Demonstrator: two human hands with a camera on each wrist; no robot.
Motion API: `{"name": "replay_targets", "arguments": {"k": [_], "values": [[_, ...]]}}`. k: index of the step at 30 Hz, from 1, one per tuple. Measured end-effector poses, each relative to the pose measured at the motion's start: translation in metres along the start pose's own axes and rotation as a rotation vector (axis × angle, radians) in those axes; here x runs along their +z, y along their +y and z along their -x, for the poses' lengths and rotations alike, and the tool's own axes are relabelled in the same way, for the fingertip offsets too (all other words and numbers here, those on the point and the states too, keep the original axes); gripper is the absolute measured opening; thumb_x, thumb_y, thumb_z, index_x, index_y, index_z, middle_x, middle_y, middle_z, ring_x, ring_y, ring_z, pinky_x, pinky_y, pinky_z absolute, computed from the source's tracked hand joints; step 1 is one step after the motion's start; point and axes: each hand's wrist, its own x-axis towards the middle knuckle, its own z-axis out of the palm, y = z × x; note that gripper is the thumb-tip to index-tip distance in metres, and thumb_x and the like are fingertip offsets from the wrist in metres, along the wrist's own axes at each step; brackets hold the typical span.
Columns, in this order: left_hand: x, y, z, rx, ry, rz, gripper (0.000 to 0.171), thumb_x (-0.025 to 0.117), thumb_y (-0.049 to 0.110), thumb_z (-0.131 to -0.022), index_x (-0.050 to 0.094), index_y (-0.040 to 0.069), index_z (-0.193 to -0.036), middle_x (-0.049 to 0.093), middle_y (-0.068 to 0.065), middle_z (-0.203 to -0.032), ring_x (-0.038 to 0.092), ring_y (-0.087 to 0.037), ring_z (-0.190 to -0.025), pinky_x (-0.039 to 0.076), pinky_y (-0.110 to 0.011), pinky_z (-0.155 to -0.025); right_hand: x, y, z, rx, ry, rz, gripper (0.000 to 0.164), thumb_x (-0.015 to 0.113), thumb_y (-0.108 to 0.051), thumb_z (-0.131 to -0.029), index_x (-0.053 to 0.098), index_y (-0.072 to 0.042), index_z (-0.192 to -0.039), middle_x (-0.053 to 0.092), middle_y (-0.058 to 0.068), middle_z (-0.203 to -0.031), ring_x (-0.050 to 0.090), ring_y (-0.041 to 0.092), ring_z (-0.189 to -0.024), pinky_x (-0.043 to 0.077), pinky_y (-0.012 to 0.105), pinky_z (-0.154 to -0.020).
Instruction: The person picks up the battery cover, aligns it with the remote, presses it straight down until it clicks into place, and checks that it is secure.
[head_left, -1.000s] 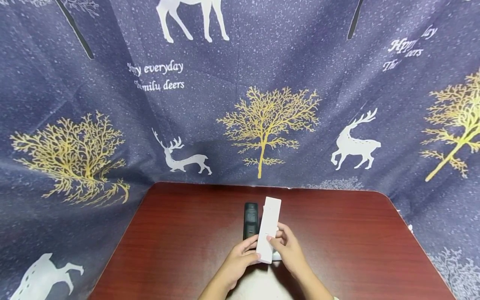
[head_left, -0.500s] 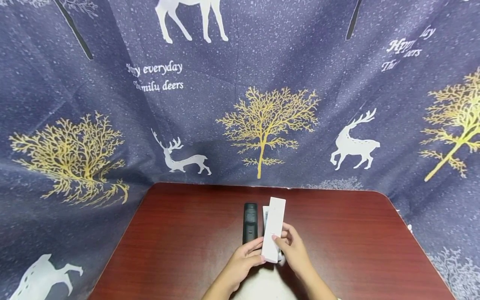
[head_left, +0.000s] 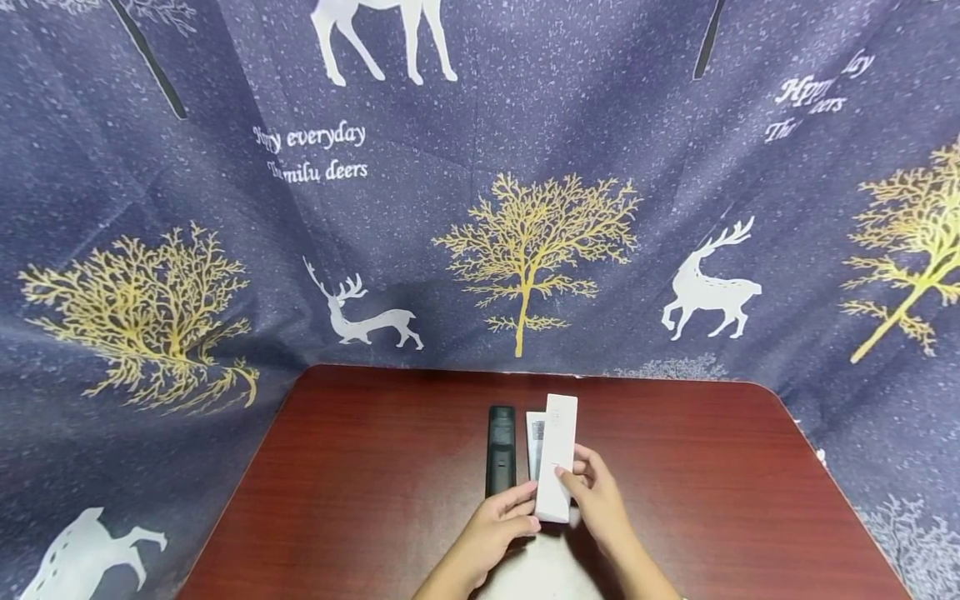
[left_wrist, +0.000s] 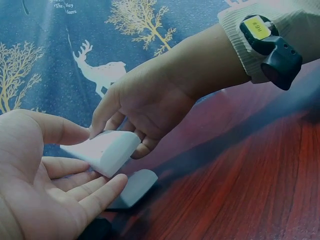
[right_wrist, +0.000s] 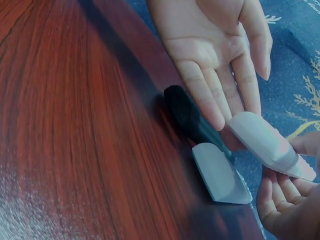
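A white remote control (head_left: 556, 454) is held back side up above the table, between the thumb and fingers of my right hand (head_left: 602, 504). My left hand (head_left: 491, 533) is beside its lower left end, fingers extended and palm turned up. In the right wrist view, the fingertips of the left hand (right_wrist: 215, 65) are by the near end of the held remote (right_wrist: 267, 142); whether they touch it is unclear. A second white remote (head_left: 535, 442) lies on the table, partly hidden beneath the held one. Left of it lies a black remote (head_left: 501, 450).
The remotes lie on a reddish-brown wooden table (head_left: 360, 483) with rounded far corners. A blue cloth (head_left: 465, 317) printed with trees and deer hangs behind it and along both sides.
The held white remote and both hands have shifted right, uncovering more of the second white remote. My left thumb and fingers have loosened from the held remote's lower end.
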Motion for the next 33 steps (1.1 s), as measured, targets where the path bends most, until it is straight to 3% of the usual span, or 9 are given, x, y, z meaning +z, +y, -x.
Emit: {"name": "replay_targets", "arguments": {"k": [11, 23, 33], "values": [[0.005, -0.006, 0.0, -0.006, 0.024, -0.021, 0.055, 0.064, 0.007, -0.092, 0.052, 0.002, -0.145, 0.051, -0.032, -0.145, 0.054, -0.035, -0.133, 0.054, -0.037, -0.1, -0.004, 0.002, -0.003, 0.011, 0.027, -0.002, 0.054, 0.07, -0.012, -0.093, 0.049, -0.001, -0.142, 0.065, 0.015, -0.109, 0.06, 0.008, -0.08, 0.055, 0.022, -0.071], [0.009, -0.009, 0.001, -0.04, 0.007, 0.005, 0.053, 0.063, 0.006, -0.093, 0.052, 0.001, -0.145, 0.052, -0.031, -0.145, 0.058, -0.03, -0.128, 0.055, -0.047, -0.098, -0.01, 0.009, -0.006, 0.016, 0.038, 0.014, 0.054, 0.07, -0.016, -0.094, 0.05, -0.002, -0.142, 0.065, 0.015, -0.11, 0.062, 0.01, -0.084, 0.056, 0.024, -0.073], [0.015, -0.009, 0.001, -0.05, -0.011, 0.003, 0.053, 0.063, 0.008, -0.094, 0.053, 0.005, -0.145, 0.056, -0.023, -0.145, 0.057, -0.03, -0.128, 0.055, -0.045, -0.1, -0.017, 0.01, -0.006, 0.034, 0.057, 0.028, 0.054, 0.069, -0.017, -0.094, 0.05, -0.002, -0.142, 0.066, 0.016, -0.112, 0.064, 0.009, -0.082, 0.057, 0.025, -0.069]]}}
